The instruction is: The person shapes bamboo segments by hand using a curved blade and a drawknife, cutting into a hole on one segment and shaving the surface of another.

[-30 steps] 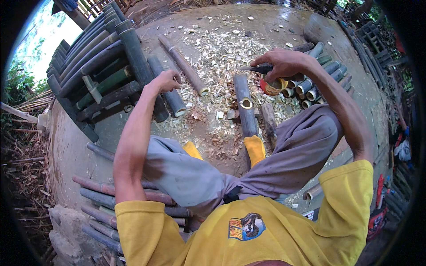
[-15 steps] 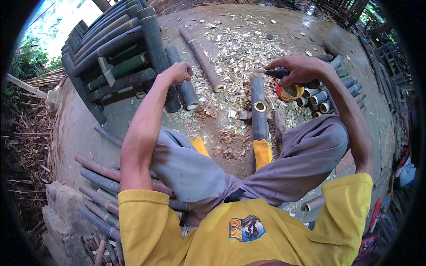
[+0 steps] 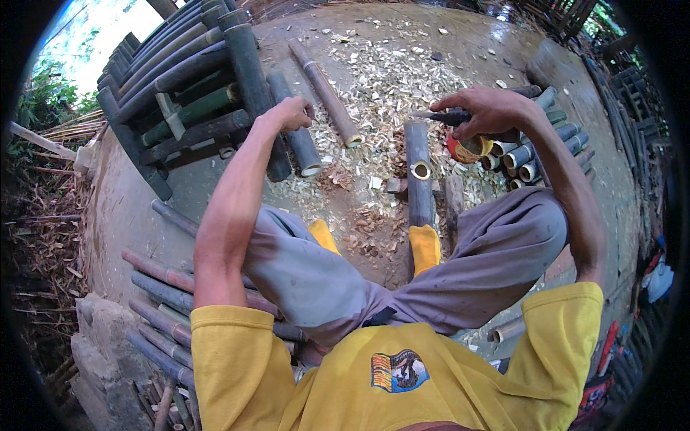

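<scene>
My right hand [image 3: 492,113] is closed round the dark handle of a knife [image 3: 453,117]; its short pale blade points left, above the far end of a bamboo tube [image 3: 417,201]. This tube lies pointing away from me, with a round pale-edged hole cut in its upper side. My foot in a yellow sock [image 3: 425,248] rests on its near part. Raised on the left, my left hand [image 3: 289,113] has its fingers curled in. Whether anything is in them is hidden. Behind that hand lies a dark bamboo length [image 3: 305,154].
A bamboo bench [image 3: 176,86] stands at the far left. Wood chips [image 3: 384,79] litter the ground ahead. A brown bamboo pole [image 3: 327,97] lies among them. Cut tubes [image 3: 528,154] are piled at right beside a red and yellow container [image 3: 467,149]. More poles [image 3: 162,291] lie at left.
Almost nothing differs. My left hand has shifted very slightly, and the knife in my right hand stays over the tube's far end.
</scene>
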Demonstrator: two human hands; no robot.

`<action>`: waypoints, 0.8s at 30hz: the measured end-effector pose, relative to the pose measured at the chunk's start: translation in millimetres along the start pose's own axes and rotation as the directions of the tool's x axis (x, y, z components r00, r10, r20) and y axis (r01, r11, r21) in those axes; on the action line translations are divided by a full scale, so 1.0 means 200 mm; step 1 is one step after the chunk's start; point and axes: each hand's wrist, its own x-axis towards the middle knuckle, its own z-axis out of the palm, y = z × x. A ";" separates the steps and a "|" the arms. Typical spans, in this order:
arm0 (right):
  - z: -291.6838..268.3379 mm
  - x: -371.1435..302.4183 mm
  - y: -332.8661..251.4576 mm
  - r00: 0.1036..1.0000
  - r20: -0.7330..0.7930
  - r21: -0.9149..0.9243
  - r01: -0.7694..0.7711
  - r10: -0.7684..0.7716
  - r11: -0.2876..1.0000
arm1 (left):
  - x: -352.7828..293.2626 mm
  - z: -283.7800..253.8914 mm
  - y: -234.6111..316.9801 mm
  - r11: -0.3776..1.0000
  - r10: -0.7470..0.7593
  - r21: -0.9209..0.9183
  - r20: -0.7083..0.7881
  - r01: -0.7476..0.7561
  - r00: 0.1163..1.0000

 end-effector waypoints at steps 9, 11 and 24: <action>0.00 -0.03 -0.01 1.000 0.017 -0.006 -0.026 0.026 1.000 | -0.01 0.01 0.08 1.000 -0.002 -0.001 0.006 0.002 1.000; 0.00 -0.03 -0.01 1.000 0.016 -0.010 -0.012 0.012 1.000 | -0.01 0.00 0.06 1.000 0.010 -0.001 -0.009 -0.010 1.000; 0.00 -0.01 -0.02 0.997 0.018 0.021 -0.074 0.074 0.997 | 0.03 0.03 0.00 0.996 0.083 0.038 -0.037 -0.082 0.996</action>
